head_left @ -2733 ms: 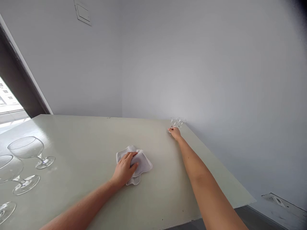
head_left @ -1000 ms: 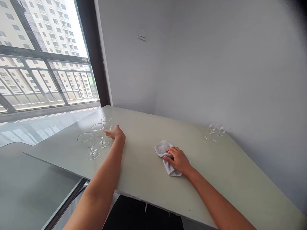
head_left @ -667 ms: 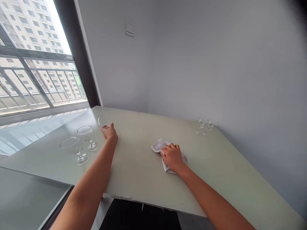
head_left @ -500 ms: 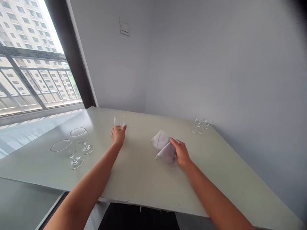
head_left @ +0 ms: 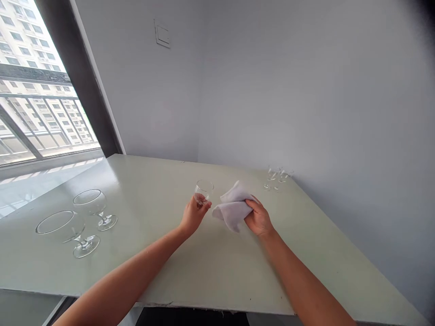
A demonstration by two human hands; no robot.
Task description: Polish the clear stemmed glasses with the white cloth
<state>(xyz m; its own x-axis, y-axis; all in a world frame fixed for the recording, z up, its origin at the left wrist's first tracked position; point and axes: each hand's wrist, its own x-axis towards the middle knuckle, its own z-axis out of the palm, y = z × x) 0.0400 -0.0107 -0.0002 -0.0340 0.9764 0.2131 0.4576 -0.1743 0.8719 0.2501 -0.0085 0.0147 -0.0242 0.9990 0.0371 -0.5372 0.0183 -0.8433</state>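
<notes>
My left hand (head_left: 194, 217) is closed around the lower part of a clear wine glass (head_left: 204, 187), its bowl upright above my fingers. The glass's stem and foot are mostly hidden by the hand. To the right, my right hand (head_left: 258, 217) grips a folded white cloth (head_left: 233, 209), whose loose corners spread leftward toward the glass. A small gap separates cloth and glass. At the left of the table stand two larger clear stemmed glasses, a nearer glass (head_left: 86, 246) and a farther glass (head_left: 106, 222).
Several small clear stemmed glasses (head_left: 268, 179) stand close together at the back right, near the wall (head_left: 306, 113). The pale table (head_left: 204, 271) has a rough front edge close to my body. A window with railings (head_left: 44, 122) is at the left.
My left hand has moved right and closer with the glass, bringing it beside the cloth. The cloth has shifted and folded differently in my right hand. The view has turned slightly right.
</notes>
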